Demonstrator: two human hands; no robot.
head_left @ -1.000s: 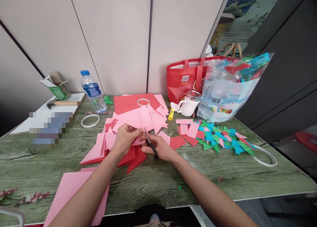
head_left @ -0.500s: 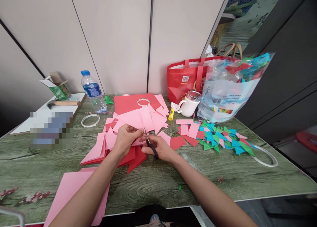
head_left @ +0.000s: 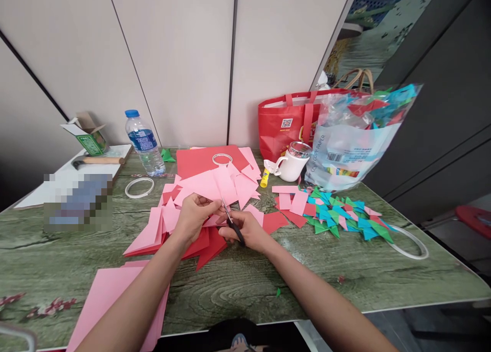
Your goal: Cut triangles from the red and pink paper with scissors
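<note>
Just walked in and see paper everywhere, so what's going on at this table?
A person is cutting pink paper: the left hand holds the piece, and the right hand works black-handled scissors into it. Pink and red offcuts lie around the hands, and green and blue triangles lie to the right.

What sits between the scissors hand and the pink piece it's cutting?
Nothing visible. The right hand holds the scissors with the blades at the pink paper piece, which the left hand holds.
</note>
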